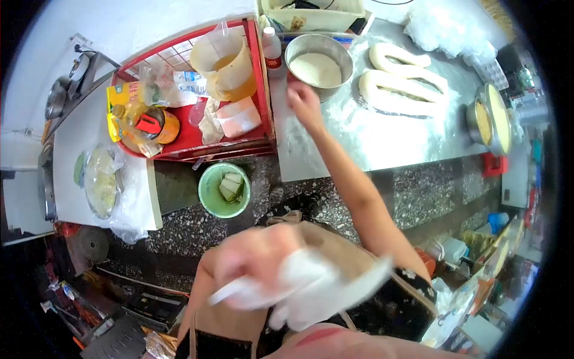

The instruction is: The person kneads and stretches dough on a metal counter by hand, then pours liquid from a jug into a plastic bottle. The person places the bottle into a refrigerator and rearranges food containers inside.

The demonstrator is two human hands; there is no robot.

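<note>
Close to my body, my left hand [257,257] is blurred by motion and grips a white cloth or paper [308,287], which hangs to the right. My right hand [304,100] is stretched forward with its fingers curled, just below the metal bowl of white flour [317,67]; whatever is inside the fingers is hidden. To the right of that bowl, long white dough strips [403,93] lie folded on the floured metal table [323,149].
A red wire rack [269,113] at left holds a plastic jug [224,69], bottles and packets. The green bucket [224,191] stands on the floor. Another bowl [487,119] sits at the table's right edge. A capped bottle [271,48] stands beside the flour bowl.
</note>
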